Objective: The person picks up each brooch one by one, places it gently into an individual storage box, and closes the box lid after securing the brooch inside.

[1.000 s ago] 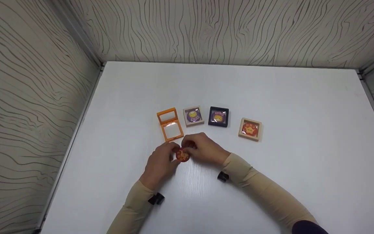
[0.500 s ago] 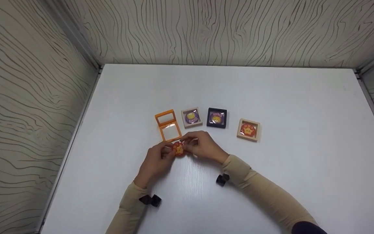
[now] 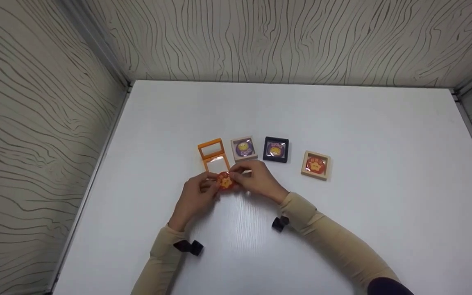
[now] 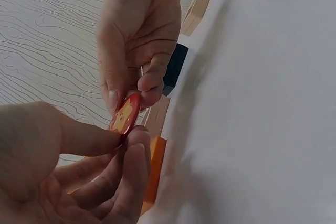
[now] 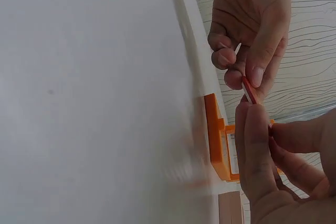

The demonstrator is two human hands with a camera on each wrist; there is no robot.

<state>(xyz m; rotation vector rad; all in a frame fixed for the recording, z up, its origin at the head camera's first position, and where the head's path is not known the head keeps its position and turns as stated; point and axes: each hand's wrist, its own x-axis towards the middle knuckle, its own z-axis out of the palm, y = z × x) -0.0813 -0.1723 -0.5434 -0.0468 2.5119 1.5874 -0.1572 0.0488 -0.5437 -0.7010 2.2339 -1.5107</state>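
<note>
Between my two hands is a round red badge (image 3: 225,180) with a yellow star-shaped character on its face. My left hand (image 3: 193,197) pinches its left edge between thumb and fingers. On the opposite edge, my right hand (image 3: 259,180) pinches it too. In the left wrist view the badge (image 4: 126,115) is tilted, face toward the left thumb; the right wrist view shows only its thin rim (image 5: 249,91). Just beyond the hands an orange square frame case (image 3: 210,143) stands opened on its hinge, its near edge hidden behind the badge and fingers.
Right of the orange case are a light wood-coloured case (image 3: 253,156) and a black case (image 3: 275,159), each holding a purple badge with a yellow character. Farther right, another wood-coloured case (image 3: 315,176) holds a red star badge. Wood-grain panels (image 3: 260,41) border the white table (image 3: 342,114).
Both hands have carried the badge up and slightly left, to the near edge of the orange case. The badge has turned so its star faces up more squarely. The cases stay put.
</note>
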